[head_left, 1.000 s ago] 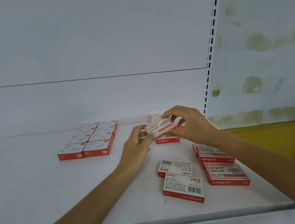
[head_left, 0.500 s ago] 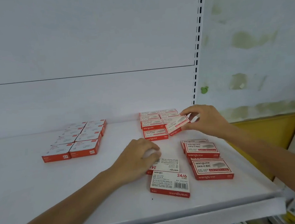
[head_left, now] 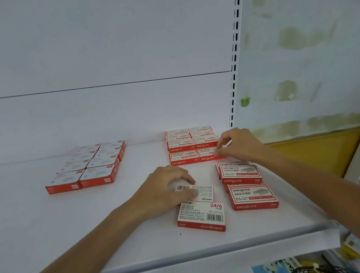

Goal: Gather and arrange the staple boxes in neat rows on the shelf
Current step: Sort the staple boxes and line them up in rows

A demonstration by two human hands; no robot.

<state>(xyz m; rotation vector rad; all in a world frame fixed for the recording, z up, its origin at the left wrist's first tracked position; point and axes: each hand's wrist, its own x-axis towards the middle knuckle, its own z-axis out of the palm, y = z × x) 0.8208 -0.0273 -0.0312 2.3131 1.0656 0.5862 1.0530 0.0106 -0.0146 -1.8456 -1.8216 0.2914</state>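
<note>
White shelf [head_left: 53, 232], and the right hand [head_left: 238, 144] pinches a staple box [head_left: 207, 153], neat rows [head_left: 182, 144] just behind it. Meanwhile the left hand [head_left: 164, 191] grips a barcode-up box [head_left: 204, 193].

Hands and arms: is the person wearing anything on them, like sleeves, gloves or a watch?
No. Both the left arm and right arm are bare, no sleeves in view. The left hand and right hand have no gloves, and no watch, bracelet or ring shows.
</note>
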